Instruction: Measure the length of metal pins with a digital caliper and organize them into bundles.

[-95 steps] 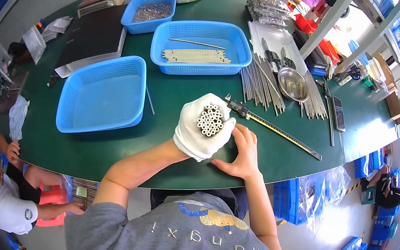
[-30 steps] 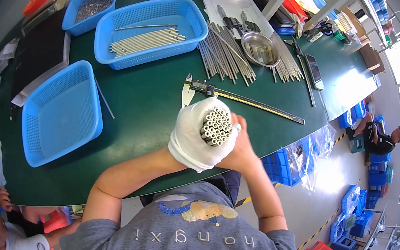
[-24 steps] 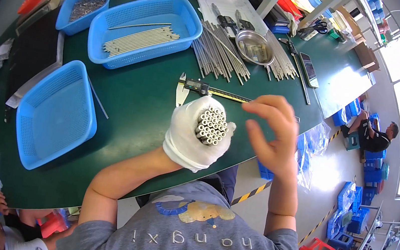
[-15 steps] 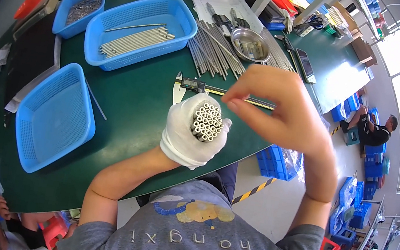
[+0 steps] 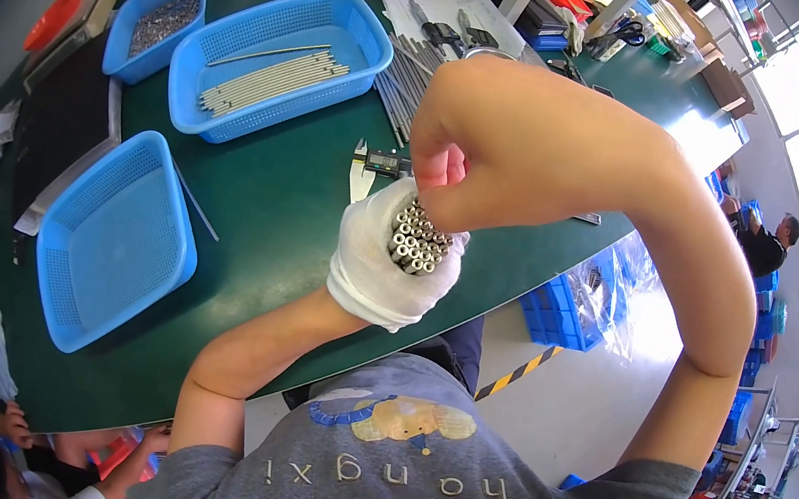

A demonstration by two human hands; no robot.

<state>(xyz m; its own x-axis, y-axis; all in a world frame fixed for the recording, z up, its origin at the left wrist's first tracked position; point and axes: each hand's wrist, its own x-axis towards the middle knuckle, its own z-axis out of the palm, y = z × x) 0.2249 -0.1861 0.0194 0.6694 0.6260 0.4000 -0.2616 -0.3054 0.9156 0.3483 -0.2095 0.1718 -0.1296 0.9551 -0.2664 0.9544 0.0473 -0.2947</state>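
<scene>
My left hand (image 5: 357, 264), in a white glove, is wrapped round an upright bundle of metal tubes (image 5: 416, 252), their hollow ends facing up. Bare and bent at the wrist, my right hand (image 5: 493, 151) reaches over the far side of the bundle. Its fingers are curled in and their tips touch the tube ends or lie just above them. The hand itself hides whatever is between those fingertips. Just beyond the glove lies a digital caliper (image 5: 382, 164) on the green table, partly covered by my right hand.
Farther left, a blue basket (image 5: 283, 101) holds thin metal rods (image 5: 275, 84). Nearer stands another blue basket (image 5: 116, 253), a thin rod (image 5: 196, 203) beside it. A blue bin (image 5: 121, 51) contains small metal parts. Loose rods (image 5: 403, 86) lie behind the caliper. People sit at lower left and far right.
My right hand has moved from beside the bundle to over its far tube ends, and its fingers have curled down. It now covers more of the caliper and the steel bowl.
</scene>
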